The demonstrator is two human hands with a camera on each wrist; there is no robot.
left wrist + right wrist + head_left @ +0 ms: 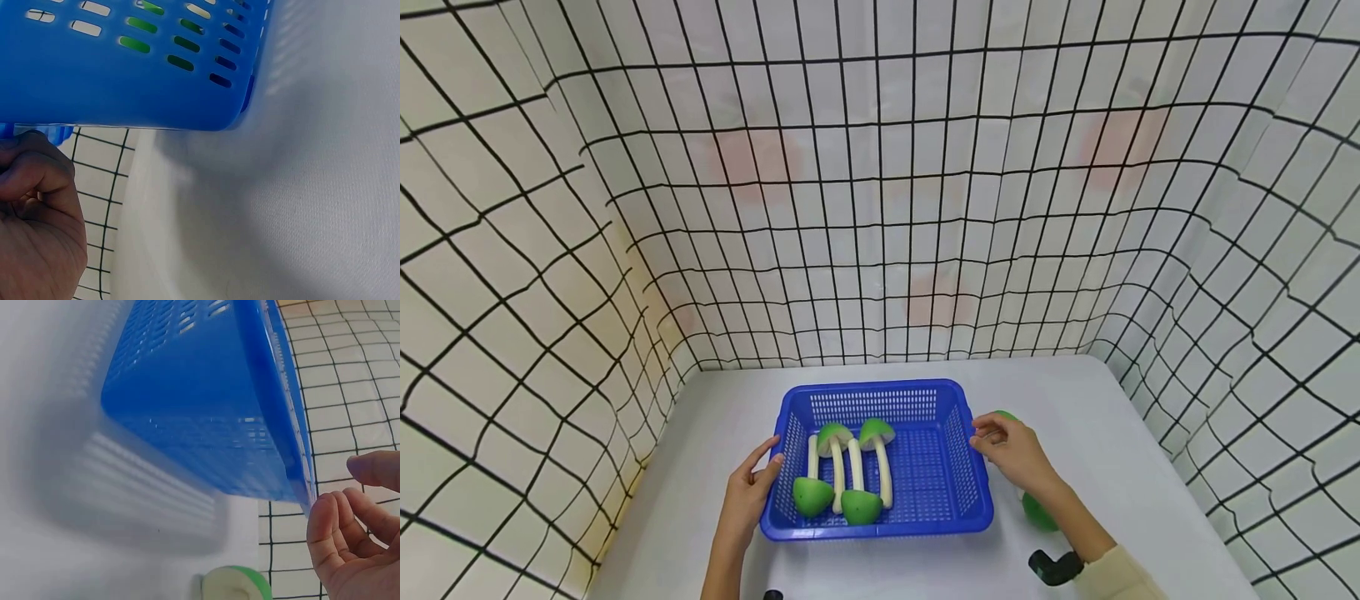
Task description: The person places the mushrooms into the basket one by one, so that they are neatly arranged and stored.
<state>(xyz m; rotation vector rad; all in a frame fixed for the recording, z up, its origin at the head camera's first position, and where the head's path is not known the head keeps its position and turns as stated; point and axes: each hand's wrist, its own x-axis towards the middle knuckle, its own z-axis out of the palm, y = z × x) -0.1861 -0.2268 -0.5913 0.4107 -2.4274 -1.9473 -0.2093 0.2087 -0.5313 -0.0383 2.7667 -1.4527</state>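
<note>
A blue plastic basket (pixel 932 531) with slotted walls is in the middle of the head view. Several toy mushrooms (pixel 861 507) with green caps and white stems lie side by side in its left half, caps alternating near and far. At the basket's left rim, my left hand (pixel 747 493) grips the edge between thumb and fingers; in the left wrist view the hand (pixel 39 212) is partly cut off. My right hand (pixel 1017 454) is at the right rim. In the right wrist view, its fingertips (pixel 324 515) touch the rim from outside, with the thumb held apart.
More green mushroom caps (pixel 1039 512) show right of the basket, partly hidden by my right arm. A black curved object (pixel 1055 568) is by the right wrist. The white table (pixel 1060 387) is bordered by white walls with black netting (pixel 880 208).
</note>
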